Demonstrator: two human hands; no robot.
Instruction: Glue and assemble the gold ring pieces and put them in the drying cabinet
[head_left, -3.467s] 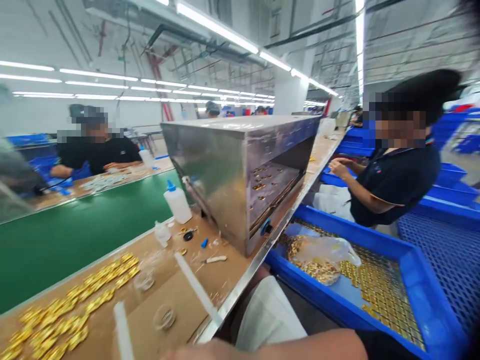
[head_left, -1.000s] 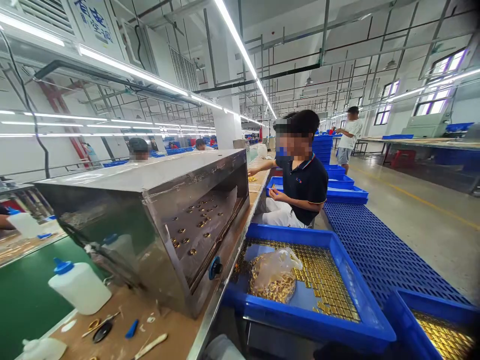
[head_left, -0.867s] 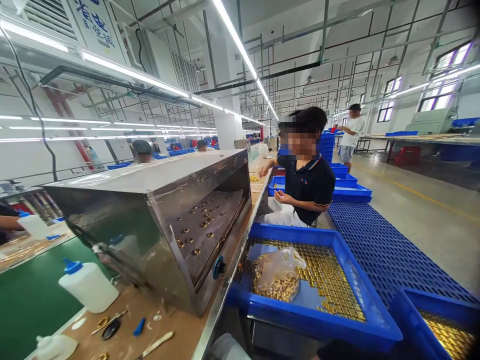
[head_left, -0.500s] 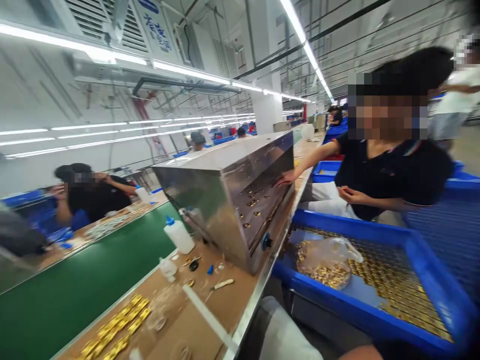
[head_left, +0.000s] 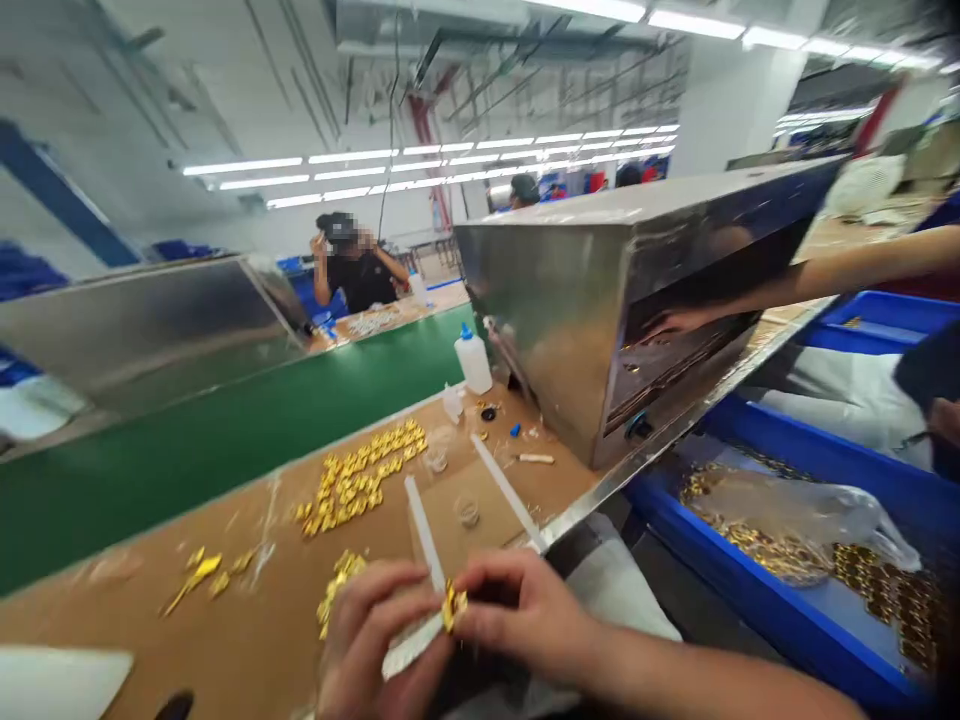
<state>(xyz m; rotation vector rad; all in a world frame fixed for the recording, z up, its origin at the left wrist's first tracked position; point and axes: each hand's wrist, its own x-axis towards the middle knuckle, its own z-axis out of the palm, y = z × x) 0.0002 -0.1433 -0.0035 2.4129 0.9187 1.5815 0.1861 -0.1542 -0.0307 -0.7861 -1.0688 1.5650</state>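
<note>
Low in the head view, my left hand and my right hand meet at the table's near edge. A small shiny gold-coloured metal piece is pinched between the right thumb and forefinger. Curled left fingers touch the same piece from the other side. Behind the left hand lies a cluster of similar gold pieces, partly covered by it. Farther back, rows of gold pieces lie on the brown tabletop. A small clear round cup sits between two white strips.
A metal hood box stands on the table, with a co-worker's arm reaching into it. A green conveyor belt runs behind. White bottle beside the box. At right, a blue tray holds gold pieces and a plastic bag.
The view has swung left and down. My two hands have come into view with the gold piece between them. The co-worker's hand is still at the box.
</note>
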